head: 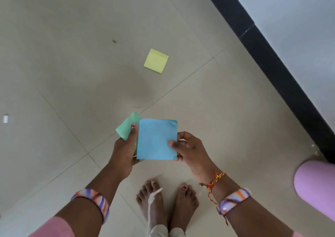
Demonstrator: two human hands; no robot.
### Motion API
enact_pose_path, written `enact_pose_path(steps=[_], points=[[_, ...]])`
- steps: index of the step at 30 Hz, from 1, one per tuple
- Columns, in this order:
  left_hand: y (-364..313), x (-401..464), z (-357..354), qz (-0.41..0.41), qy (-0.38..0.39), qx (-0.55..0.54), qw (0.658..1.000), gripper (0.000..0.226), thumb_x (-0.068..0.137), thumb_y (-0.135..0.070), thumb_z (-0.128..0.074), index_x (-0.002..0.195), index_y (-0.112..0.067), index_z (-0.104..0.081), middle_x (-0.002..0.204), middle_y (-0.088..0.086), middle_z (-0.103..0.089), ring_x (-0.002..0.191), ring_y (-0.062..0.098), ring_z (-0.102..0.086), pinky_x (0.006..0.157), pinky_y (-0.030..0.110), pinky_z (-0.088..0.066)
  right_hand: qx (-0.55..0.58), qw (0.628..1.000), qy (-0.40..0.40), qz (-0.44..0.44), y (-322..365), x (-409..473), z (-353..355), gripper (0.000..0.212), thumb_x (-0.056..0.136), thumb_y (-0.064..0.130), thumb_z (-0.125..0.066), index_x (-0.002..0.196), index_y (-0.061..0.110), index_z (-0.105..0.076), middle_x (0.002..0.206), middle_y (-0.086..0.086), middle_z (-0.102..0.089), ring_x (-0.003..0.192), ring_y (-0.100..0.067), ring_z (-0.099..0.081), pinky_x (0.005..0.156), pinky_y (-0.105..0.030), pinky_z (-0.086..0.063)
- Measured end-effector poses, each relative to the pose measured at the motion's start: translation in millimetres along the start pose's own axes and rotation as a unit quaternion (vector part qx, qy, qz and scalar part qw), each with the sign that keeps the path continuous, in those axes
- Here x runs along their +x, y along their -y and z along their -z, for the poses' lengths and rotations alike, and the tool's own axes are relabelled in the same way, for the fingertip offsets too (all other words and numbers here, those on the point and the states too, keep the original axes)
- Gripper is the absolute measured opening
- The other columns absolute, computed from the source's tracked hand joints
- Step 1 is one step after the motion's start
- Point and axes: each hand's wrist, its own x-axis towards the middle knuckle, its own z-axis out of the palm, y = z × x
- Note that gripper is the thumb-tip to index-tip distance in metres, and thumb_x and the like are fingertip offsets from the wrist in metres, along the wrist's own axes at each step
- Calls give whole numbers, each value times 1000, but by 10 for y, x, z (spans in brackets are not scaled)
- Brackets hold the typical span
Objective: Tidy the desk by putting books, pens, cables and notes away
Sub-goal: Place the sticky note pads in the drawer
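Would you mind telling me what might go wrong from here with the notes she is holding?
1. The right hand pinches the blue pad only at its edge, so it may slip and fall.
2. The left hand holds the green pad partly hidden behind the blue one; bringing them together could bend a corner, and the blue pad's top corner already looks creased.
3. The yellow pad lies on the floor ahead and could be overlooked or stepped on.

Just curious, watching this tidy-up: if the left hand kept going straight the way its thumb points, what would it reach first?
The left hand holds the green note, thumb pointing up the picture. Past the note, that line seems to cross only bare floor tiles; the yellow note lies somewhat to its right. Depth is hard to judge.
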Motion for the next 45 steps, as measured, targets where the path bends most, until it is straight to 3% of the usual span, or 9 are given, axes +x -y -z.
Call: enact_pose_path(steps=[3, 8, 13, 19, 25, 28, 34, 38, 45], points=[[-300, -127, 59, -1, 88, -10, 996, 59, 70, -72, -51, 103, -25, -65, 97, 1, -73, 88, 22, -68, 67, 31, -55, -150, 987, -23, 48, 183, 111, -268, 25, 76, 11, -70, 65, 20, -50, 46, 13, -50, 53, -10, -47, 58, -33, -47], [-621, 193, 173, -65, -18, -54, 996, 27, 76, -5, -71, 99, -18, -64, 101, 9, -67, 84, 26, -64, 63, 31, -53, -331, 937, 42, 102, 638, 797, -603, 15, 80, 27, -68, 73, 24, -55, 70, 5, -57, 66, -13, -54, 67, -30, -46], [-763, 939, 235, -101, -13, -111, 989, 24, 82, -15, -65, 106, -18, -61, 100, 4, -67, 86, 24, -64, 55, 39, -58, -523, 834, -87, 152, 1153, 2265, -490, 67, 85, 28, -65, 138, 6, -30, 136, -15, -41, 126, -32, -40, 99, -37, -35], [-883, 1474, 69, -101, 6, -105, 989, 25, 85, -23, -60, 110, -19, -59, 104, 5, -66, 87, 26, -65, 54, 38, -58, -645, 734, -149, 153, 1321, 2968, -441, 55, 82, 25, -67, 130, 14, -42, 133, -10, -45, 123, -32, -41, 97, -38, -34], [-1123, 659, -273, -125, 35, -23, 991, 24, 90, -30, -55, 113, -26, -59, 106, -6, -67, 96, 13, -63, 72, 32, -52, -284, 958, -4, 39, 1193, 1966, -308, 12, 86, 12, -59, 90, 1, -64, 76, -10, -57, 73, -21, -61, 75, -39, -54], [-1258, -49, -493, -112, 93, 50, 988, 20, 91, -30, -52, 107, -24, -63, 102, -6, -70, 94, 13, -65, 81, 35, -50, -115, 992, 36, 24, 1336, 974, -181, 18, 90, 3, -47, 93, -1, -65, 80, -8, -59, 71, -16, -54, 67, -29, -43], [-1563, -1433, -863, -158, 143, 200, 956, 10, 82, -23, -68, 91, -17, -68, 92, 4, -72, 87, 25, -65, 76, 35, -50, 127, 992, -16, 8, 1707, -869, 144, 63, 87, 62, -36, 109, 12, -66, 103, -9, -70, 95, -25, -64, 88, -41, -48], [-1740, -2536, -1175, -214, 216, 313, 900, 11, 77, -22, -73, 83, -14, -68, 83, 10, -71, 80, 30, -65, 69, 35, -49, 169, 974, -108, 107, 2091, -2062, 284, 51, 75, 47, -66, 108, 8, -63, 106, -12, -70, 90, -25, -67, 84, -42, -52], [-1700, -4478, -1845, -285, 342, 416, 793, 38, 61, -26, -75, 96, -16, -63, 88, 6, -73, 84, 27, -70, 70, 39, -56, 235, 898, -247, 279, 2436, -4117, 633, 39, 68, 22, -72, 105, 15, -60, 97, -9, -72, 81, -22, -66, 70, -36, -46]])
